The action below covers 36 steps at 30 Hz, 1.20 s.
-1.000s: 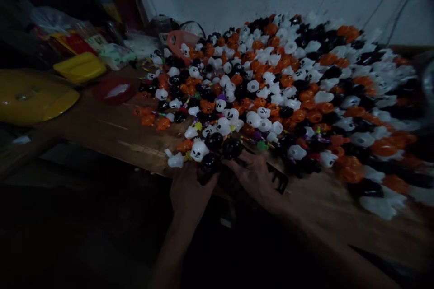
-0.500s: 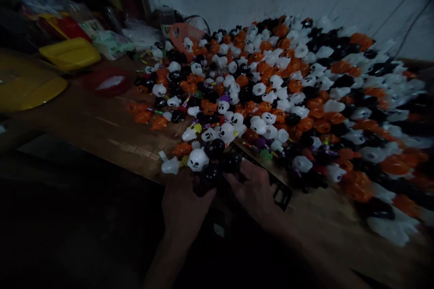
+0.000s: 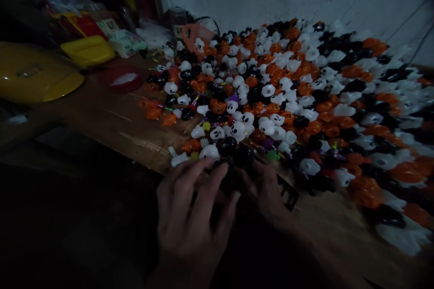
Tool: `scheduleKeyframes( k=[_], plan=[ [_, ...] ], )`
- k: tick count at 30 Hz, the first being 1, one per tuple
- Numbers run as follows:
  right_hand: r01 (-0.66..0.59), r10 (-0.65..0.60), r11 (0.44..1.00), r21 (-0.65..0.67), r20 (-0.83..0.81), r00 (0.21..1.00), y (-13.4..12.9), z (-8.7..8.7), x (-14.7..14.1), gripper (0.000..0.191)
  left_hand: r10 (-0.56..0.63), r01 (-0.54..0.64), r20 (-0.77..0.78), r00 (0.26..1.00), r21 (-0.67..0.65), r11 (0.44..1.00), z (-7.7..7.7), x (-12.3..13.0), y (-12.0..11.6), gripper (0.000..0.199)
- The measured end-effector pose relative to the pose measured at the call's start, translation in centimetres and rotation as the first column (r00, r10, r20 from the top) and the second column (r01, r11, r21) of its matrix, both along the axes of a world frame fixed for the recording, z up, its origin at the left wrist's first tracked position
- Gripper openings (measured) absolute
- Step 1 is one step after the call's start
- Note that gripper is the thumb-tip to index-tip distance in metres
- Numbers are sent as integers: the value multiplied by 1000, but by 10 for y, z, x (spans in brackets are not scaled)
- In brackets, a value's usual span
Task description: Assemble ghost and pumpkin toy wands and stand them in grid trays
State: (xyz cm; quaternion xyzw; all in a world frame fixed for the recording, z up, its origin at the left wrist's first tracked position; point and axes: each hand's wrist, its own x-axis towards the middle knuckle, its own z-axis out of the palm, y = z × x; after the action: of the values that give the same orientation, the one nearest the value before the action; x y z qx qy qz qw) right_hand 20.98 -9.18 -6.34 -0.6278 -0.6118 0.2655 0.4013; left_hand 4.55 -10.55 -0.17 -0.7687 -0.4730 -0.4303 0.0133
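Note:
My left hand (image 3: 196, 207) is raised at the table's near edge, back of the hand up, its fingers spread over dark round pieces and a white skull-faced piece (image 3: 209, 151). Nothing shows in its grasp. Right of it, my right hand (image 3: 266, 189) has its fingers bent around the side of a black round piece (image 3: 243, 156). Another black ball (image 3: 227, 145) lies just left of that one. Beneath and beside my right hand is a black slotted frame (image 3: 288, 193). Dimness hides the fingertips of my right hand.
A large heap of white, orange and black figures (image 3: 291, 86) covers the wooden table (image 3: 111, 122) toward the wall. At left are a yellow rounded object (image 3: 37, 74), a yellow container (image 3: 87, 51), a red dish (image 3: 120, 79) and an orange basket (image 3: 198, 36).
My left hand has lifted off the dark pieces and its fingers have opened. My right hand stays by the black piece. The whole view has shifted slightly.

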Motion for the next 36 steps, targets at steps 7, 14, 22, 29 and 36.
scheduleKeyframes(
  k=[7,14,22,29,36],
  plan=[
    [50,-46,996,71,-47,998,5,-4,-6,21,-117,136,141,983,-142,980,-19,4,24,40],
    [48,-56,993,108,68,996,6,-3,-5,20,-74,193,439,895,-232,953,-30,3,17,45],
    [7,-22,994,109,134,991,4,-3,-4,25,-85,203,445,892,-225,953,-34,2,20,48],
    [-6,-15,993,114,179,984,2,-5,-4,20,-100,220,450,887,-223,950,-35,3,22,46],
    [-23,-4,992,126,205,979,5,-8,-5,20,-119,181,313,942,-178,967,-30,1,23,43]
  ],
)
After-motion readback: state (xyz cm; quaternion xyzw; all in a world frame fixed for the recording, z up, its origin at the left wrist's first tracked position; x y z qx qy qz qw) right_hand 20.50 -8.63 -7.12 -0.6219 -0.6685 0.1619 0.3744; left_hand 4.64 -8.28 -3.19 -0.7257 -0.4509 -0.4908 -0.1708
